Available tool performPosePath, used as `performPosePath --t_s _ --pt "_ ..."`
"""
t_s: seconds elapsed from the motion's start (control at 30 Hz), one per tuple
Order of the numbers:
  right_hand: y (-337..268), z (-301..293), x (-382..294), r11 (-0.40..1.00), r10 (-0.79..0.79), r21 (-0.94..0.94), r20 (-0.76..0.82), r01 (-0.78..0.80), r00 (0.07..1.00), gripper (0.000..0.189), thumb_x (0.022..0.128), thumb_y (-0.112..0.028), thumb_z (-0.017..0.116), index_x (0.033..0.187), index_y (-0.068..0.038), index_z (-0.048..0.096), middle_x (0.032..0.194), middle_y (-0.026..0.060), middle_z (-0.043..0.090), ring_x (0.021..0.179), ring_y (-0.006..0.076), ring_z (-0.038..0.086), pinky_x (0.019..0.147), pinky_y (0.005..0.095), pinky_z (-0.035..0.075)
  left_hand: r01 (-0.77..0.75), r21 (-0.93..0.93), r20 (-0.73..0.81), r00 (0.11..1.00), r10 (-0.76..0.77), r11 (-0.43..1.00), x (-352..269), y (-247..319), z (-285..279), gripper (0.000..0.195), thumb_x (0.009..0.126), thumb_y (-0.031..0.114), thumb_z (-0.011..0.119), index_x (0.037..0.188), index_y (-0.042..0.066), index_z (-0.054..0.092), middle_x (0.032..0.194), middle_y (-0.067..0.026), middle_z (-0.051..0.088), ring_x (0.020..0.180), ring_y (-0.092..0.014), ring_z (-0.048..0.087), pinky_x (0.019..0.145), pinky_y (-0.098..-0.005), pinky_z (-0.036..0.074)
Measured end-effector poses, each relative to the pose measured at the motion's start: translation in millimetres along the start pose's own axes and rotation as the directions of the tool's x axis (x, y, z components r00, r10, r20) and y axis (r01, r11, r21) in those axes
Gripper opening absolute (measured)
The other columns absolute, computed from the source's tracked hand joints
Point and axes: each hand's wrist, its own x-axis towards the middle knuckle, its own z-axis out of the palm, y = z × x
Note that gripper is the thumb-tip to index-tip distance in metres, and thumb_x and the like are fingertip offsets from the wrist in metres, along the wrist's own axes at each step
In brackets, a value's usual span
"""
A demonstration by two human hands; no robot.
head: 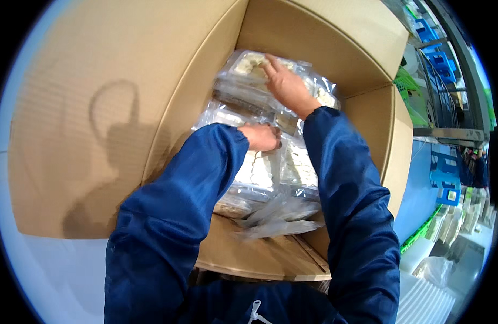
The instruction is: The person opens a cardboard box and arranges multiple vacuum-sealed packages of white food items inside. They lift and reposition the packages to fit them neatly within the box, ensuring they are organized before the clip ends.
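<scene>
Both of my hands are inside a large cardboard box [297, 38], among clear plastic packages of pale, whitish pieces. My right hand [288, 86] lies over the far package [249, 65], fingers extended and somewhat spread. Nearer to me, my left hand [262, 137] is bent down at the middle of the box, its fingertips turned away and hidden. Below it sits a package of pale pieces in rows [255, 170], beside a similar package [298, 164] on the right. Loose clear plastic [279, 212] bunches up at the near side.
A wide cardboard flap [83, 121] spreads out to the left, and the near flap [261, 259] folds toward my body. On the right are blue plastic stools [445, 174], a green crate [421, 229], a metal rack [447, 133] and stacked pale packages [455, 220].
</scene>
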Motion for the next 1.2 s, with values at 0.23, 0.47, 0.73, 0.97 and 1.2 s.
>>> performPosePath --t_s 0.23,0.47,0.73,0.97,1.2 --pt "-14.8 -11.6 10.7 0.834 -0.321 -0.427 0.139 0.349 0.937 0.027 0.079 -0.011 0.052 0.105 -0.009 0.06 0.133 0.0126 0.044 0.121 0.0258 0.045 0.092 0.0335 0.044 0.02 0.101 0.033 0.999 -0.023 0.995 4.4 7.8 -0.4 0.053 0.09 0.044 0.04 0.136 0.018 0.04 0.141 -0.0136 0.036 0.131 -0.033 0.035 0.105 -0.055 0.025" --pt "-12.6 16.4 -2.4 0.783 -0.196 -0.582 0.102 0.218 0.975 0.026 0.081 -0.02 0.054 0.104 -0.011 0.059 0.133 0.0119 0.044 0.124 0.0243 0.04 0.106 0.0415 0.029 0.053 0.136 0.019 0.998 -0.057 0.989 13.3 14.7 4.6 0.053 0.092 0.045 0.037 0.136 0.017 0.039 0.141 -0.013 0.035 0.128 -0.033 0.038 0.103 -0.0542 0.028" --pt "-15.6 11.6 7.8 0.778 -0.354 -0.516 0.108 0.357 0.929 0.025 0.079 -0.017 0.054 0.102 -0.011 0.062 0.132 0.0086 0.046 0.122 0.0234 0.042 0.104 0.0346 0.031 0.018 0.188 0.034 0.999 -0.025 0.982 16.4 9.6 11.4 0.053 0.092 0.043 0.036 0.138 0.017 0.036 0.142 -0.0161 0.033 0.13 -0.034 0.034 0.105 -0.0524 0.027" --pt "-19.0 50.8 -18.3 0.804 -0.431 -0.18 0.48 0.566 0.765 0.02 0.076 -0.014 0.057 0.092 -0.008 0.068 0.115 0.0023 0.059 0.111 0.019 0.052 0.09 0.0312 0.044 0.042 0.161 0.055 0.997 -0.052 0.986 1.6 20.0 8.0 0.061 0.092 0.043 0.031 0.145 0.015 0.023 0.147 -0.018 0.026 0.134 -0.035 0.027 0.109 -0.0485 0.02" --pt "-20.7 63.6 -29.0 0.881 -0.17 -0.354 0.384 0.315 0.907 0.018 0.076 -0.009 0.056 0.091 -0.001 0.064 0.093 0.0141 0.063 0.088 0.0251 0.065 0.072 0.0317 0.054 0.053 0.18 0.056 0.996 -0.064 0.982 -3.8 20.6 9.5 0.061 0.093 0.042 0.03 0.145 0.012 0.022 0.147 -0.0186 0.026 0.136 -0.034 0.024 0.11 -0.0487 0.015"
